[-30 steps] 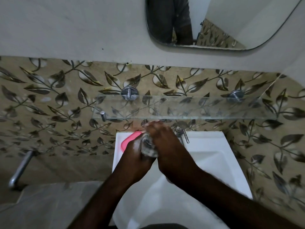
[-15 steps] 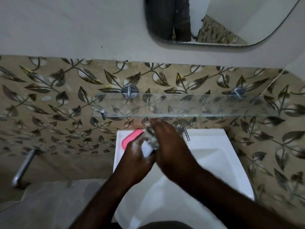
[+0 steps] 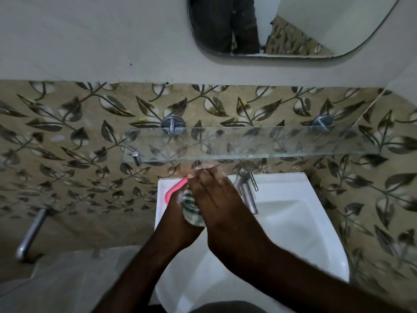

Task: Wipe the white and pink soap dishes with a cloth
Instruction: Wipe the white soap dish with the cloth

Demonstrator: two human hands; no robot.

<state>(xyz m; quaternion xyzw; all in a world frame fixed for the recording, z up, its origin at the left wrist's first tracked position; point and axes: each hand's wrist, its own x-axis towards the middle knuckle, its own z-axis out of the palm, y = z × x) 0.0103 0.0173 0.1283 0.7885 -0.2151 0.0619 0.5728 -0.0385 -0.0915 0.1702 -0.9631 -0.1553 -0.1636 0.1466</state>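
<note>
Cloth (image 3: 191, 208), striped, under flat R hand (image 3: 216, 199), L hand (image 3: 178, 221) grip unclear, pink dish (image 3: 174, 189)

- Cloth (image 3: 192, 207) — a green-and-white striped rag bunched into a wad. It is cupped in the left hand (image 3: 180, 220) and covered by the flat, straight-fingered right hand (image 3: 216, 199), over the back-left part of the white basin (image 3: 282, 182).
- Pink soap dish (image 3: 175, 190) — only its rounded rim shows. It lies on the basin's back-left corner, partly under the left hand.
- White soap dish — hidden by hands and cloth.
</note>
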